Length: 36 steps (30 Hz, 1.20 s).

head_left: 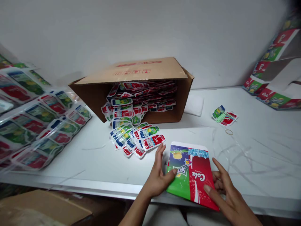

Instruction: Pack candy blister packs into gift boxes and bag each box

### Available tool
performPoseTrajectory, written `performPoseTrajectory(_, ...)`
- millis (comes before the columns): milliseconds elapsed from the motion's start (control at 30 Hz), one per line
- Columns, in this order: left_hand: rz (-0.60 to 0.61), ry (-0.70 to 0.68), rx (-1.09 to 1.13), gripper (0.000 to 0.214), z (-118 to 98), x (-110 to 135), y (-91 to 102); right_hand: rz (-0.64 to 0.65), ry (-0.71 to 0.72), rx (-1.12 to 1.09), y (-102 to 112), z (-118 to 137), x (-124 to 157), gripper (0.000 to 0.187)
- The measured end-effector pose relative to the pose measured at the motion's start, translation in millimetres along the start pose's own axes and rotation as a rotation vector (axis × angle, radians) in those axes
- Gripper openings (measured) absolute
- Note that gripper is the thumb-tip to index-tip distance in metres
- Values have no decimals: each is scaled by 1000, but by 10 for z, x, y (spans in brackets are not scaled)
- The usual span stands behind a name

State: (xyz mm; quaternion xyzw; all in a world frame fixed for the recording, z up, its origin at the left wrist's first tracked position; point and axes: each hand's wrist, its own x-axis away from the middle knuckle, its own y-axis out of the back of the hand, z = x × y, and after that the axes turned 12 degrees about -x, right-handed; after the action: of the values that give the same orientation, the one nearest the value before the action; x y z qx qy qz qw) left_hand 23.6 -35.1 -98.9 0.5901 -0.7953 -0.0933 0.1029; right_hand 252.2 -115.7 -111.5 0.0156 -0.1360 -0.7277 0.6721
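A flat printed carton, green and purple on one half and red with "Cola" lettering on the other, is tilted over the table's front edge between my hands. My left hand holds its left side, thumb on the printed face and fingers extended along the edge. The right side is gripped by my right hand, with the thumb on the red face and the other fingers partly hidden behind it. Just beyond my left fingers lies a spread pile of bottle-shaped sachets, spilling from an open cardboard box on its side.
Plastic-wrapped stacks of similar sachets stand at the left. Farther right lie two loose sachets with green bands and a rubber band. Assembled printed cartons are stacked at the far right. Another cardboard box sits below the table edge.
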Motion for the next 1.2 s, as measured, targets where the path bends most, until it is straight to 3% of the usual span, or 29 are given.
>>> performPoseTrajectory(100, 131, 28, 266, 70, -3, -137, -94, 13, 163, 306, 135, -36, -19, 63)
performPoseTrajectory(233, 14, 138, 371, 41, -19, -176, -276, 26, 544, 769, 345, 93, -221, 61)
performPoseTrajectory(300, -21, 151, 424, 36, -13, -144, -350, 75, 706, 885, 328, 246, -369, 61)
performPoseTrajectory(367, -30, 137, 463, 34, -3, -114, -394, 193, 779, 911, 214, 402, -527, 61)
performPoseTrajectory(467, -62, 90, 473, 32, 25, -99, -419, 342, 770, 879, -19, 533, -729, 56)
performPoseTrajectory(567, -73, 45, 528, 35, 55, -106, -435, 402, 736, 814, -146, 522, -832, 49)
performPoseTrajectory(867, -47, 67, 590, 46, 69, -80, -459, 278, 816, 682, -131, 455, -851, 27)
performPoseTrajectory(1200, -36, 74, 565, 43, 69, -125, -398, 287, 773, 778, -184, 561, -889, 30)
